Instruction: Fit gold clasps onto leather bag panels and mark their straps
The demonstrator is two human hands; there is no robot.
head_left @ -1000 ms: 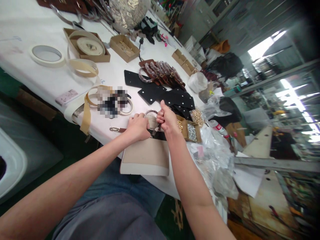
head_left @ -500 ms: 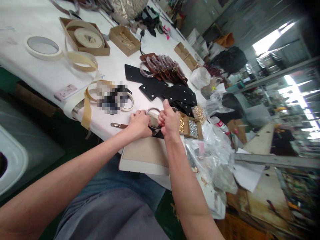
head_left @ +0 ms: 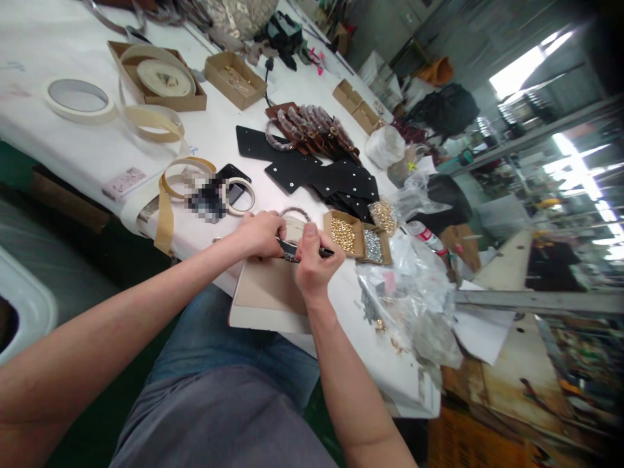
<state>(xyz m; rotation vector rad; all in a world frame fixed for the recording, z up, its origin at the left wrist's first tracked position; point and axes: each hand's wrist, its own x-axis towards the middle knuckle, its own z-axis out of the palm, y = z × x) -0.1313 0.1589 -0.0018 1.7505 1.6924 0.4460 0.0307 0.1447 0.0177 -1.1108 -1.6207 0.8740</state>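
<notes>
A flat beige panel (head_left: 270, 286), perhaps part of a bag, lies at the table's front edge before me. Over its far edge my left hand (head_left: 263, 235) is curled, its fingers gripping a dark strip (head_left: 289, 249) there. My right hand (head_left: 316, 260) is closed in a fist around a slim tool with a black handle (head_left: 326, 252), whose end sticks out to the right. The tool's tip is hidden by my hand. Just beyond both hands a curved, wrapped handle (head_left: 295, 211) arches over a pale piece (head_left: 294, 229).
Small boxes of gold rivets (head_left: 342, 235) and silver rivets (head_left: 373, 247) stand right of my hands. Behind lie black studded pieces (head_left: 341, 182) and brown wrapped handles (head_left: 312, 127). Tape rolls (head_left: 80, 101) sit on the left, crumpled plastic bags (head_left: 422, 279) on the right.
My right hand has moved left and slightly down, closer to my left hand, uncovering the gold rivet box. My left hand has shifted slightly left. The view has moved a little.
</notes>
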